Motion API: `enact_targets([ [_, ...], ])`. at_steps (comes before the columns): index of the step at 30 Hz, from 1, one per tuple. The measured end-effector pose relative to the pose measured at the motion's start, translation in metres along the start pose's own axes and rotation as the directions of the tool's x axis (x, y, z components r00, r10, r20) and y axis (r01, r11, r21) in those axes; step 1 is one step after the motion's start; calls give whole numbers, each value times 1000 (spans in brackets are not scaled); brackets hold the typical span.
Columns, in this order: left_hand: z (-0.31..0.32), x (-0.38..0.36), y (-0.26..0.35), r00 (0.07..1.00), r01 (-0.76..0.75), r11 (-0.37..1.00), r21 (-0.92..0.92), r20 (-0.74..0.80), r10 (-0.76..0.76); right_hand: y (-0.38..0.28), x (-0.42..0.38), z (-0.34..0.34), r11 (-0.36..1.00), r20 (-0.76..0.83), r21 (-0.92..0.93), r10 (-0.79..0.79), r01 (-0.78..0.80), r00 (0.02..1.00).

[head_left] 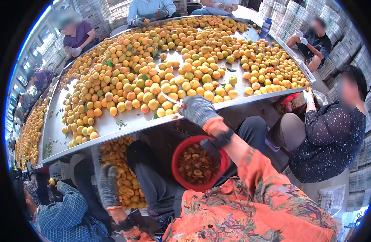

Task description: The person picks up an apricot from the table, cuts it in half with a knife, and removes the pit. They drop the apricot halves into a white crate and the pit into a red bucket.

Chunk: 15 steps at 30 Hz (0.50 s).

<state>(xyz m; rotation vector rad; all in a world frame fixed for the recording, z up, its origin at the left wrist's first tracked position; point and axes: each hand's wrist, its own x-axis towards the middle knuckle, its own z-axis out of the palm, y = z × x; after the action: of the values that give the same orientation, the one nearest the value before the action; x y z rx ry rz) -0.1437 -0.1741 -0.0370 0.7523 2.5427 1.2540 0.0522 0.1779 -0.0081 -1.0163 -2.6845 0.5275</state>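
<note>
My right hand [197, 111], in a grey knitted glove with an orange cuff, is closed on a small knife at the near edge of the metal table [149, 121]. The knife's thin curved blade [170, 99] points left over whole apricots [165, 88]; its handle is mostly hidden in my glove. My left hand [110, 185], in a matching glove, is low on the left with its fingers stretched out, beside a crate of halved apricots [127, 181]. Nothing shows in that hand, though its palm is hidden.
Between my knees stands a red bucket [179, 177] of pits and brown scraps. Co-workers sit around the table, one close on my right [330, 133] and one close on my left [68, 213]. A blue bottle [265, 27] stands at the far right. Stacked crates [332, 30] line the background.
</note>
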Motion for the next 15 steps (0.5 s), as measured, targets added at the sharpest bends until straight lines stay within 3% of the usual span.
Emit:
enact_targets([
  [2,22,-10,20,987,-73,997,-23,141,75,15,45,34,999,43,-35,-36,38,998],
  [3,31,-16,34,989,-74,997,-28,128,77,19,58,45,1000,99,-9,-29,30,995],
  [5,44,-26,57,924,95,951,-294,381,25,21,75,48,999,268,-42,-3,15,964],
  [6,51,-27,53,928,95,949,-301,373,26,23,86,48,999,323,-36,40,-30,946],
  [7,60,-26,51,926,98,897,-431,370,77,22,86,45,999,336,-40,10,3,942],
  [8,66,-27,50,922,100,829,-550,364,130,25,82,42,1000,265,12,-30,28,964],
  [10,78,-30,62,921,77,809,-583,353,167,33,70,37,985,116,115,-139,126,984],
  [11,82,-30,73,917,61,789,-611,346,196,16,49,6,920,206,372,-213,124,955],
  [12,84,-30,82,899,164,735,-658,406,163,0,18,-8,667,82,740,-217,86,973],
  [13,89,-31,93,898,172,734,-657,410,157,-16,-7,-26,495,124,869,-170,-25,978],
  [14,97,-33,108,897,235,662,-711,421,134,-26,-30,-31,286,91,958,-184,-36,979],
  [15,105,-34,121,894,293,584,-757,434,114,-33,-45,-42,541,-57,813,-293,215,954],
])
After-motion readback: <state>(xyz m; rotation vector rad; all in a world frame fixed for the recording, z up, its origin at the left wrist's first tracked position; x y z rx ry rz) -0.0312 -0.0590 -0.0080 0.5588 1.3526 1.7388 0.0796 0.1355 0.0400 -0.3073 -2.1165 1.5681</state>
